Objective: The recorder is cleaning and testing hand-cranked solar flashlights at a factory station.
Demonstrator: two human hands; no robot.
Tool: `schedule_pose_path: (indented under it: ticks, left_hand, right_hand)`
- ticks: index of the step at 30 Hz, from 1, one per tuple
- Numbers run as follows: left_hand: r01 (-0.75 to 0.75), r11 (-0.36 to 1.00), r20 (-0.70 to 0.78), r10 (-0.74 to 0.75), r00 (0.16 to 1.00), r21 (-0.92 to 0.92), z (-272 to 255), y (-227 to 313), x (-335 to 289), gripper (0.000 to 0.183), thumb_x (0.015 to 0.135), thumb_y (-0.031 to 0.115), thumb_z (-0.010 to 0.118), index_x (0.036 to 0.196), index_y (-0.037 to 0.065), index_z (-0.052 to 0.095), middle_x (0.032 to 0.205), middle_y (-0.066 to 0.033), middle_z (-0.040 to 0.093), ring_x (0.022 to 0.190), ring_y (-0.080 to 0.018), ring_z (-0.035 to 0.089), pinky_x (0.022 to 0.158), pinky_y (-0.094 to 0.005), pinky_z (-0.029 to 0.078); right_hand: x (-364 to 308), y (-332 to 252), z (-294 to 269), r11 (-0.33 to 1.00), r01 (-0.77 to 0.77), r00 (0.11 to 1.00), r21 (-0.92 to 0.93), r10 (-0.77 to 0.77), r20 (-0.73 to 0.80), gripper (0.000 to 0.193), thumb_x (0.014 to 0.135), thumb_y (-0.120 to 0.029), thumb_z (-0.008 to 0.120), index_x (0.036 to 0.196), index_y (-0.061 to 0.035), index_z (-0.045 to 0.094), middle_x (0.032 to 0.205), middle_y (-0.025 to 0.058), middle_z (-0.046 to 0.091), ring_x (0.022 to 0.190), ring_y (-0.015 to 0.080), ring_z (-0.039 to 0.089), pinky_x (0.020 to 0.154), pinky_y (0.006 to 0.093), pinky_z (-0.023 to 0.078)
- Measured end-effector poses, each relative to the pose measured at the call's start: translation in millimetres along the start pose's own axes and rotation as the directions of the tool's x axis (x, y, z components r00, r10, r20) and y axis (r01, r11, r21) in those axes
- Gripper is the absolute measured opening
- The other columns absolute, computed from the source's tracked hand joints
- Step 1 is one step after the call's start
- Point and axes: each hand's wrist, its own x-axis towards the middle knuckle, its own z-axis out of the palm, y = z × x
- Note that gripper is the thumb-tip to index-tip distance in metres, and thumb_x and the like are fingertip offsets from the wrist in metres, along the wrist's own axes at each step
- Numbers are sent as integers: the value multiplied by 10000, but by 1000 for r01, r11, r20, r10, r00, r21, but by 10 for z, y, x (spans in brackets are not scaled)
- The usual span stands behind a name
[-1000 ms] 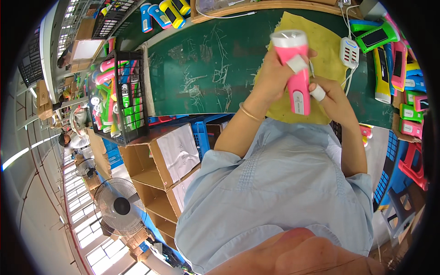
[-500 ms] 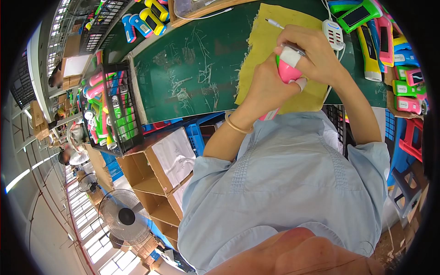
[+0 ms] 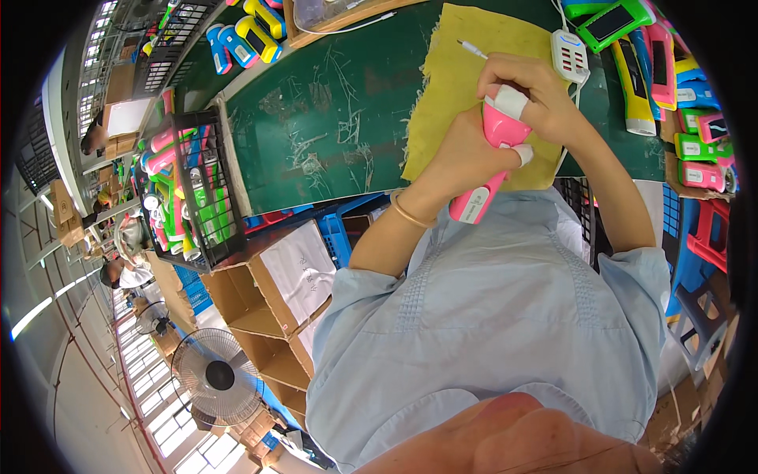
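Note:
A pink flashlight [image 3: 503, 128] is held over the yellow cloth [image 3: 446, 87] on the green bench. My left hand [image 3: 464, 156] wraps around its neck, with the handle sticking out below toward my apron. My right hand [image 3: 545, 99] is closed around the far end of the flashlight's head, whose front is hidden by the fingers. White wrapping covers both thumbs. Just beyond my right hand, a white cable plug [image 3: 471, 48] lies on the cloth. Close by on the right stands a white multi-port USB charger [image 3: 569, 57].
Several colourful flashlights [image 3: 618, 28] are piled at the right, with more [image 3: 260, 31] at the far left. A black crate [image 3: 207, 189] full of flashlights stands left of the bench [image 3: 304, 118]. Below it are cardboard compartments [image 3: 245, 300] and a standing fan [image 3: 219, 375].
The flashlight has turned and tilted in my hands, so its pink head and labelled handle show more. My right hand has shifted slightly down around the head.

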Motion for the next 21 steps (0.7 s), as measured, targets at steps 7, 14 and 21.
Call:
schedule_pose_path:
  ticks: [7,14,21]
  left_hand:
    - [-40,949,-77,67,995,312,-43,-104,50,330,647,113,666,891,-30,498,682,-80,569,548,-145,572,485,-273,459]
    - [-99,780,-162,249,955,618,-12,-136,67,395,638,130,663,884,-99,455,698,-253,575,637,-412,573,572,-426,471]
    - [-45,981,54,56,997,-189,-193,-121,157,393,668,135,677,981,-13,490,741,-111,590,610,-237,598,533,-350,481]
  right_hand:
    - [-33,67,100,991,-128,989,-42,124,-86,204,740,-190,505,757,13,510,675,80,493,576,170,453,528,294,363]
    - [-15,99,144,953,-169,982,-252,142,-123,204,744,-184,472,750,18,495,694,82,496,627,205,477,575,298,374]
    - [-68,-41,68,916,-356,901,184,389,-194,438,883,-392,434,931,10,600,646,41,535,578,123,496,525,268,371]
